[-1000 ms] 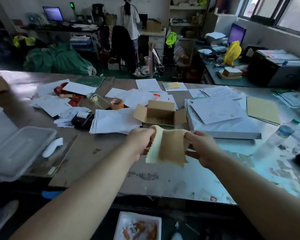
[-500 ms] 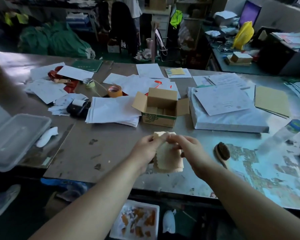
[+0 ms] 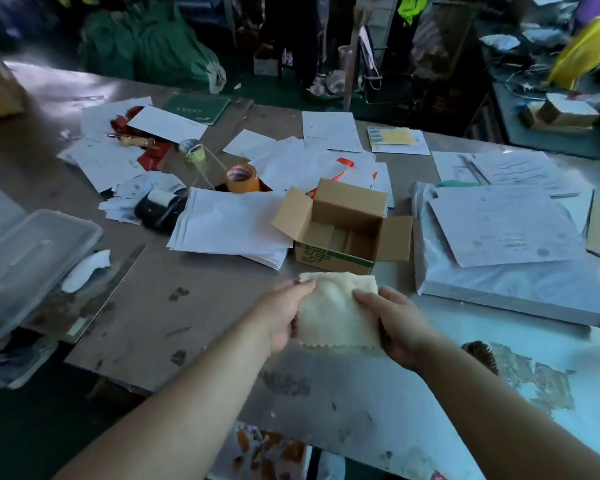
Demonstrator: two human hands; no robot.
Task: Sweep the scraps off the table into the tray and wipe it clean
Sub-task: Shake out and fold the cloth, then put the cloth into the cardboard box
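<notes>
The cloth [image 3: 336,313] is pale yellow, folded flat, with a scalloped lower edge, and is held just above the table [image 3: 187,323] near its front edge. The white tray [image 3: 226,455], holding orange-brown scraps [image 3: 293,452], sits below that edge.

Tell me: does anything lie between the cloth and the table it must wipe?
Nothing visible does. The left hand and right hand hold the cloth over bare stained table; the open box stands behind it, the brush lies to its right.
</notes>
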